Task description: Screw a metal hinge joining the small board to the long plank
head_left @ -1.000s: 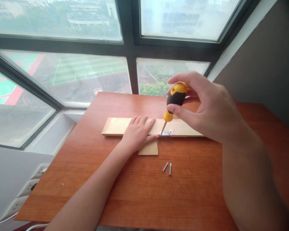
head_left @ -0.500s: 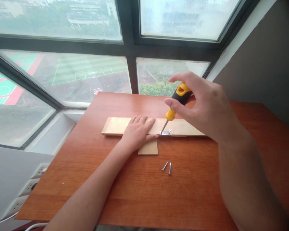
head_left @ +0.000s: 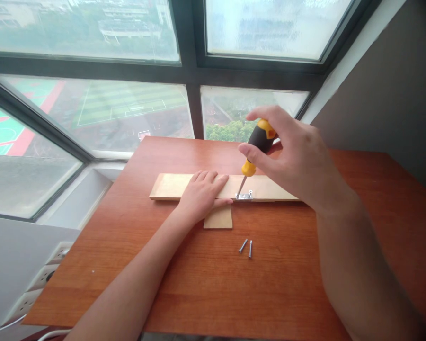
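A pale wooden board (head_left: pixel 170 185) lies crosswise on the table, over a smaller thin wooden piece (head_left: pixel 218 219) that sticks out at the front. My left hand (head_left: pixel 205 192) rests flat on the board with its fingers stretched out and the thumb along the front edge. In my right hand (head_left: pixel 296 154) is a yellow-and-black screwdriver (head_left: pixel 260 137), tilted, its thumb and fingers around the handle. The screwdriver's tip meets the left end of a small metal bracket (head_left: pixel 244 197) at the board's front edge. A screw (head_left: pixel 250 194) stands up at the bracket's right end.
Two loose screws (head_left: pixel 250 248) lie on the reddish-brown table (head_left: pixel 277 293) in front of the board. Windows (head_left: pixel 138 102) rise behind the table's far edge. Wall sockets (head_left: pixel 42 276) and white cables are at the lower left.
My right hand and the screwdriver handle have shifted slightly left, and the handle has turned. The tip stays at the bracket. My left hand has not visibly moved.
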Available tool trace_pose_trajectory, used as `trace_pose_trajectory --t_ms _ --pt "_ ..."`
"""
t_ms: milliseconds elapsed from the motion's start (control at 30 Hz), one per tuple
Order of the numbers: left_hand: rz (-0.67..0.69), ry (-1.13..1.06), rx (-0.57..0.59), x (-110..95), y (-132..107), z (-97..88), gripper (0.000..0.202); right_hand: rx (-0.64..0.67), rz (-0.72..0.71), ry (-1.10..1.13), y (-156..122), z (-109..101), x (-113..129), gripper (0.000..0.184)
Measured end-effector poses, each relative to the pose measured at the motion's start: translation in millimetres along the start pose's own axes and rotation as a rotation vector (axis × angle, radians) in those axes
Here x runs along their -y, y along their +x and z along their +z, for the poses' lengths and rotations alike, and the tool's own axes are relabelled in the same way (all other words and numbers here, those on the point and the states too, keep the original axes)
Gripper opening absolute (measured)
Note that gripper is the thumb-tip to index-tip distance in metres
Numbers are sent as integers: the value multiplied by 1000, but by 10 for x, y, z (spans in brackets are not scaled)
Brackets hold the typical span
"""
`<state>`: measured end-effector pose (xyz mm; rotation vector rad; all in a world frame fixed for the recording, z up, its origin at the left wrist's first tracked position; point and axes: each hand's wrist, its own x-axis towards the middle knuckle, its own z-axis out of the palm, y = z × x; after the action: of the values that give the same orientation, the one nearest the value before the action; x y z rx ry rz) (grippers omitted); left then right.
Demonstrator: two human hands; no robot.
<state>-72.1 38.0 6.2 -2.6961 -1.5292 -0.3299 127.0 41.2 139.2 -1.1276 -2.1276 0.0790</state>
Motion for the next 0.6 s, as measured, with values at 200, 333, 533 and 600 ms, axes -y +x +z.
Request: trace_pose_trajectory --t_ms 200,333,533,600 --pt "-2 -2 7 0 0 -5 69 115 28 125 -26 -78 0 43" --pt "-3 7 4 3 1 -3 68 51 22 23 -23 -79 -27 42" --pt "-6 1 -5 3 -6 2 67 -40 25 -37 -10 -95 3 40" --pt "-9 -1 -6 1 -9 5 67 -66 32 -62 -14 -137 3 39"
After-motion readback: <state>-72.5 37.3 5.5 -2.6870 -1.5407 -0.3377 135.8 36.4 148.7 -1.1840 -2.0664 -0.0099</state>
